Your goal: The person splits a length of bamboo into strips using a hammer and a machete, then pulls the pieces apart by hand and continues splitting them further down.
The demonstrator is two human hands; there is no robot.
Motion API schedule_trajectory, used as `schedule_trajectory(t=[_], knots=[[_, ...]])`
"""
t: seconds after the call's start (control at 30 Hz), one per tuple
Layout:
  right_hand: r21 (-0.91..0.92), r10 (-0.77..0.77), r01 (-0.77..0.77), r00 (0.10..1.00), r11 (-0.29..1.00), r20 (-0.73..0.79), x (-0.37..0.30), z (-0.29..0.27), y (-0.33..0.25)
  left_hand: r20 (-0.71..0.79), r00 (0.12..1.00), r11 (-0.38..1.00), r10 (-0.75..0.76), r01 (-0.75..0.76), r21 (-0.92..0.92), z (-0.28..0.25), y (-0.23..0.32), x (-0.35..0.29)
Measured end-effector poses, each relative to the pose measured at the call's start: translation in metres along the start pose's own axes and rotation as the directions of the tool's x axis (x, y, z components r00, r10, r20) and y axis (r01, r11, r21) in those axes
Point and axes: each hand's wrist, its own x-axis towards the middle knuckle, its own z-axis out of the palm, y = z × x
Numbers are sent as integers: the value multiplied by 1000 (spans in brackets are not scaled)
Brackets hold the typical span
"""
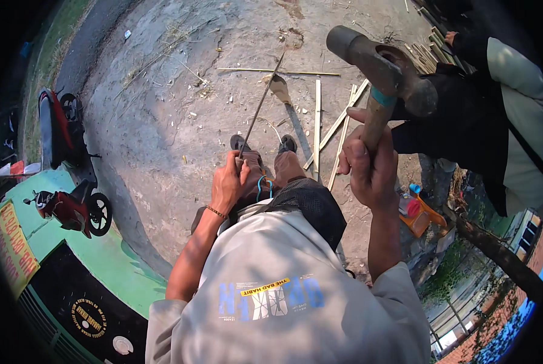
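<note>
Bamboo strips (317, 121) lie on the concrete ahead of my shoes. My right hand (368, 167) grips a raised hammer (381, 67); my left hand (228, 185) clasps a thin rod (262, 103) slanting to the ground. A person's dark sleeve (459, 127) crowds my right.

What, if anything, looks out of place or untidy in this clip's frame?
The ground is untidy: split bamboo strips lie scattered at angles on the concrete, with dry grass and small chips around. Nothing looks broken. The right hand holds a raised hammer; the left hand grips a thin rod.
</note>
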Motion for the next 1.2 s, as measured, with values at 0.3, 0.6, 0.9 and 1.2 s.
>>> schedule_trajectory(t=[0.3, 0.6, 0.9, 1.2], knots=[[-396, 319, -219, 925, 892, 208, 14, 66, 150, -45, 999, 1000, 8, -6, 29, 23, -4, -7], [-9, 1, 0, 998, 1000, 66, 58, 32, 31, -93, 996, 1000, 15, -16, -11, 24, -9, -4], [-453, 431, -384, 902, 805, 3, -9, 46, 118, -117, 990, 996, 81, -76, 48, 30, -17, -4], [-349, 25, -21, 1000, 937, 7, 17, 57, 90, -39, 996, 995, 77, -75, 62, 15, -8, 15]])
